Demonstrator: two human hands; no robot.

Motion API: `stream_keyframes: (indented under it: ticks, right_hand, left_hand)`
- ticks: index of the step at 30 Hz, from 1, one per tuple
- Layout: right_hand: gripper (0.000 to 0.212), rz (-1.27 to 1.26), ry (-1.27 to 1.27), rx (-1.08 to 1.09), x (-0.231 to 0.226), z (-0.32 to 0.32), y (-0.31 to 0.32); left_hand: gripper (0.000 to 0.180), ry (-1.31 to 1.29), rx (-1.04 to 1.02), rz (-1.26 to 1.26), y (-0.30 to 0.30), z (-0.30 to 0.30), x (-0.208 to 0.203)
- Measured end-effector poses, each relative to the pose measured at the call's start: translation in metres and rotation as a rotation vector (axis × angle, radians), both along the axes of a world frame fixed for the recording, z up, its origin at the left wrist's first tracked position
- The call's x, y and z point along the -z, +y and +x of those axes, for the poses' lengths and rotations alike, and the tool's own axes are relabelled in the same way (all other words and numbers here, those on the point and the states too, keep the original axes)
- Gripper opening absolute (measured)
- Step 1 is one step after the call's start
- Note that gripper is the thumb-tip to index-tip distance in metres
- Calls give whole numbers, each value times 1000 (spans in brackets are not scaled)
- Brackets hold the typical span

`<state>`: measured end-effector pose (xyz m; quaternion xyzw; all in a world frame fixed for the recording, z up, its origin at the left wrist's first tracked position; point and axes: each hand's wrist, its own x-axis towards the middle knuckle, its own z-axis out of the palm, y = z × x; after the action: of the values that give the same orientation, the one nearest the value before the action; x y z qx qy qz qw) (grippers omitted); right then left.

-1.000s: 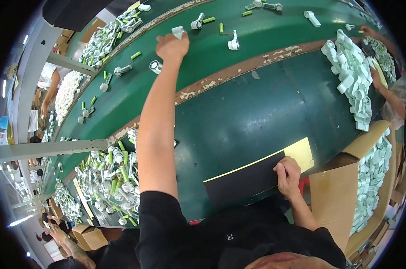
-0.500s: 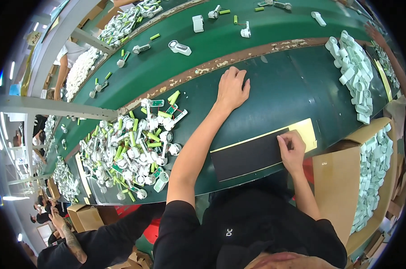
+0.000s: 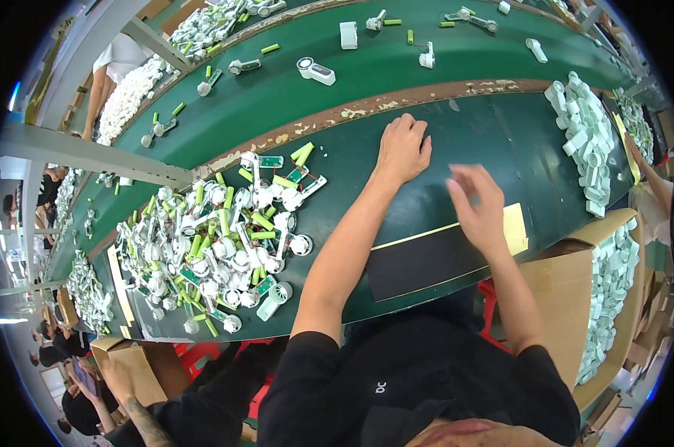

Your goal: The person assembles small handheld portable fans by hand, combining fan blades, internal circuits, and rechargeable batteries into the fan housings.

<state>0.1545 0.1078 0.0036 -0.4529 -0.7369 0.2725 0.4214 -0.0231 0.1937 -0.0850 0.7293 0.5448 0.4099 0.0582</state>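
My left hand rests on the dark green tabletop, its fingers loosely bent and the thumb apart, with nothing visible in it. My right hand is raised over the far edge of a black rectangular sheet, thumb and fingers apart and slightly blurred; it appears to hold nothing. Beneath the black sheet lies a yellow strip, showing at the right end and along the edges. Left of my left forearm spreads a heap of small white device assemblies with green cylindrical cells, circuit boards and thin wires.
Pale green plastic housings are piled at the right. A cardboard box beside me holds more. Beyond a worn brown ledge, a green conveyor carries scattered parts. A grey metal frame stands left, near a co-worker's tattooed arm.
My right hand has lifted off the black sheet and moved away from my body, its fingers opening. My left hand stays on the tabletop. The view has shifted slightly.
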Motion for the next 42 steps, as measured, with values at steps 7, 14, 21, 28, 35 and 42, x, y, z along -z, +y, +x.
stream_keyframes:
  ticks: [7, 14, 21, 28, 35, 42]
  right_hand:
    - [73, -218, -334, -226, -12, -172, 153]
    - [54, -142, -624, -186, 67, -273, 260]
    - [35, -1121, 270, -256, 147, -342, 397]
    - [42, -948, 543, -219, 171, -348, 460]
    - [38, -733, 304, -92, 170, -348, 427]
    - [36, -424, 298, -227, 143, -351, 363]
  left_hand:
    - [32, -498, 109, 204, 18, -3, 5]
    - [51, -624, 140, -104, 3, -8, -2]
    - [38, -300, 45, -11, 19, 10, 34]
    - [60, -735, 208, -33, 15, 13, 4]
    - [65, -631, 130, 23, 18, 15, 19]
    - [52, -361, 131, 88, 39, 28, 43]
